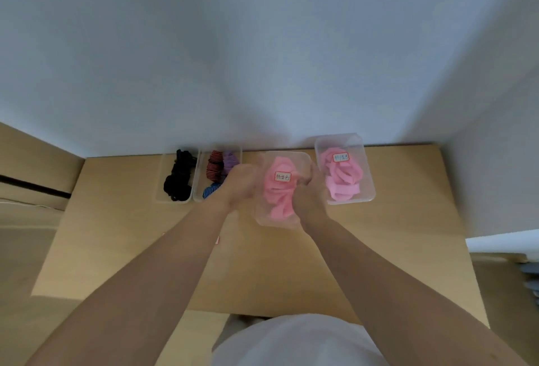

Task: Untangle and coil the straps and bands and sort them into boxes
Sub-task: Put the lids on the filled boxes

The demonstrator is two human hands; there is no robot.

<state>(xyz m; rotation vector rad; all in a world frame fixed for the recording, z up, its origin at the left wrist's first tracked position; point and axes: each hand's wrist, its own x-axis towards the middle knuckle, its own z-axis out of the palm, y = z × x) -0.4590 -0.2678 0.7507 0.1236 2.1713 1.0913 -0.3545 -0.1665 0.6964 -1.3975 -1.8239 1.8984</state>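
Note:
Four clear plastic boxes stand in a row at the far edge of a tan table. The middle box (303, 158) holds salmon-pink bands (280, 193) and bears a small white label. My left hand (240, 181) grips its left side and my right hand (309, 193) grips its right side; the box looks tilted and blurred. To the right, another labelled box (366, 190) holds light pink bands (341, 179). On the left, one box (159, 190) contains black cords (178, 179), and the box beside it (198, 187) has striped red, purple and blue bands (215, 165).
The tan table (393, 249) butts against a white wall (262, 59). A small red-and-white scrap (216, 239) lies on the table under my left forearm. My white shirt (294, 342) shows at the bottom. A grey object (529, 275) sits off the table's right edge.

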